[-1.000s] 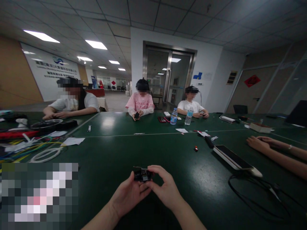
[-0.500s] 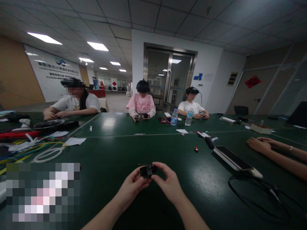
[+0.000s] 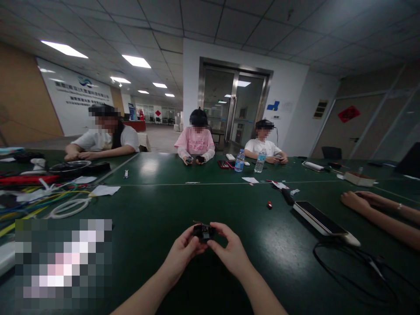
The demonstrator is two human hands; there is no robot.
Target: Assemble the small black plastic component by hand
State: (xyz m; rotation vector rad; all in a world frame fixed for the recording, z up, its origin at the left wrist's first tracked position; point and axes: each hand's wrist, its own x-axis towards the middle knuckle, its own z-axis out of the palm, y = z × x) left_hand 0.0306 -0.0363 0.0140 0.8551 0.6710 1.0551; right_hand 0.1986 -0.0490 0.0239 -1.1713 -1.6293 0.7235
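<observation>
A small black device (image 3: 204,233) is held up over the green table, a little in front of me at the lower middle of the view. My left hand (image 3: 184,248) grips its left side between thumb and fingers. On its right side, the thumb and fingertips of my right hand (image 3: 229,246) pinch the edge. A thin dark strand sticks out at the device's upper left. Its finer details are too small and dark to make out.
The green table (image 3: 147,205) carries cables (image 3: 70,208) at left and a white device with a dark screen (image 3: 320,218) at right. Bottles (image 3: 260,161) stand farther back. Three people sit opposite; another person's hands (image 3: 361,199) rest at right.
The view has shifted slightly, so the surroundings sit a little farther right. Both hands keep their hold on the black device, which seems tilted slightly differently.
</observation>
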